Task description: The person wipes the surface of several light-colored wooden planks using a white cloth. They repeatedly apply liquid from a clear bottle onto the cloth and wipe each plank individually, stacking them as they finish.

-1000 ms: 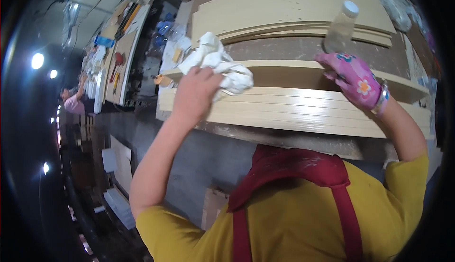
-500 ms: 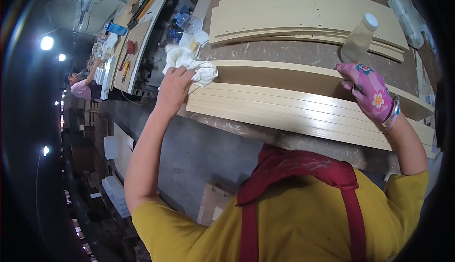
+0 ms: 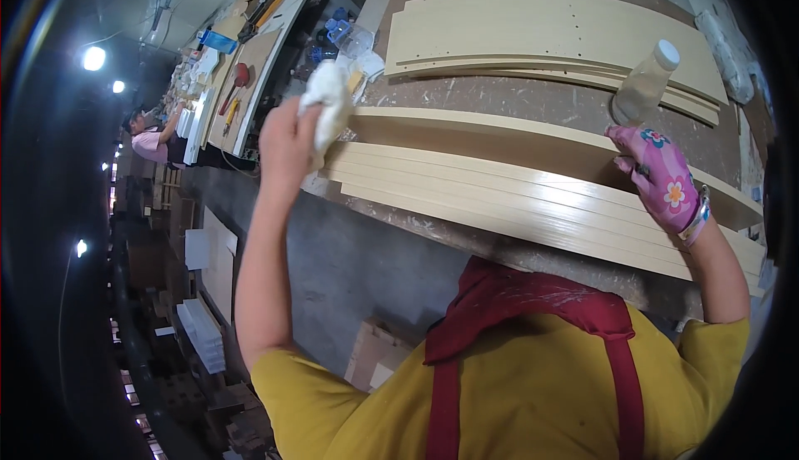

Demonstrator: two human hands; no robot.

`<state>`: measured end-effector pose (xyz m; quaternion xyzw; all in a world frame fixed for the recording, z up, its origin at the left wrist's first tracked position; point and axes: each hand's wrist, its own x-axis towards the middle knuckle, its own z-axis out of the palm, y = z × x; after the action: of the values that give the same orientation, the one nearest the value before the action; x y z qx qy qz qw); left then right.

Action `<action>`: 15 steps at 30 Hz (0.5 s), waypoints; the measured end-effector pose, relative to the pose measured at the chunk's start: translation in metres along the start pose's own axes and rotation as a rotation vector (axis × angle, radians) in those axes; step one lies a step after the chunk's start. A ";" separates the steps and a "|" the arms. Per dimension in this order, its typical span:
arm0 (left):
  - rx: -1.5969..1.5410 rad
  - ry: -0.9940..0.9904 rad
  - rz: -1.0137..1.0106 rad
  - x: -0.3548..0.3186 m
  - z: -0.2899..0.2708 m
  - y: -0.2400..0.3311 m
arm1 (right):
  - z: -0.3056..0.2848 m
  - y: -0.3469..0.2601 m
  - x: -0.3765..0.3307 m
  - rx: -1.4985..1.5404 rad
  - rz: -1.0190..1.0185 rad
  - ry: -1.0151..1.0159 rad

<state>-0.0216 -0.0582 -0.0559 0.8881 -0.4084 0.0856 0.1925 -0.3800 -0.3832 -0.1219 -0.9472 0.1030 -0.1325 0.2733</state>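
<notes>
My left hand [image 3: 287, 140] is bare and grips a white rag [image 3: 329, 102], pressed against the left end of an upright cream-coloured wooden board [image 3: 499, 131]. My right hand [image 3: 662, 181] wears a pink flowered glove and rests on the top edge of that same board, near its right end. The board stands on a stack of cream strips [image 3: 516, 202] lying on the workbench [image 3: 533, 98]. A clear plastic bottle [image 3: 642, 86] with a white cap stands just beyond my right hand.
More cream panels [image 3: 541, 32] lie at the back of the bench. Bottles and clutter [image 3: 345, 36] sit at its left end. A second bench [image 3: 241, 69] with tools runs to the left, where another person [image 3: 150, 140] works. Boards and boxes [image 3: 208, 294] lie on the floor.
My left hand has slid the rag leftward along the board to its end. My right hand has stayed on the board's right part.
</notes>
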 end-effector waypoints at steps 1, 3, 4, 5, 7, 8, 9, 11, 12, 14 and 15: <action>-0.022 -0.007 0.068 -0.005 0.013 0.010 | 0.000 0.001 -0.001 -0.002 0.006 0.007; 0.121 -0.091 0.515 -0.024 0.037 0.037 | 0.000 0.002 0.002 0.012 -0.013 0.009; 0.251 -0.170 0.525 -0.023 0.041 0.046 | 0.000 0.002 0.002 0.018 -0.007 0.031; 0.302 -0.174 0.523 -0.020 0.040 0.037 | 0.001 0.001 0.002 0.024 0.000 0.052; 0.401 -0.185 0.523 -0.009 0.030 0.004 | 0.000 0.000 0.000 0.015 0.015 0.059; 0.473 -0.182 0.477 -0.008 0.025 -0.010 | 0.000 -0.002 0.001 0.003 0.015 0.045; 0.481 -0.267 0.428 -0.003 0.020 -0.011 | 0.000 -0.003 0.002 -0.006 0.026 0.036; 0.431 -0.265 0.505 -0.002 0.026 0.001 | 0.002 -0.001 0.004 -0.024 -0.001 0.043; 0.392 -0.271 0.548 -0.007 0.031 0.018 | 0.001 0.000 0.005 -0.032 -0.011 0.045; 0.351 -0.289 0.555 -0.006 0.032 0.029 | 0.000 0.002 0.005 -0.020 0.001 0.032; 0.344 -0.262 0.549 -0.002 0.030 0.018 | -0.001 0.002 0.004 -0.014 0.012 0.025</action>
<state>-0.0371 -0.0801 -0.0793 0.7682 -0.6328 0.0868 -0.0442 -0.3769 -0.3859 -0.1214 -0.9467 0.1129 -0.1422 0.2661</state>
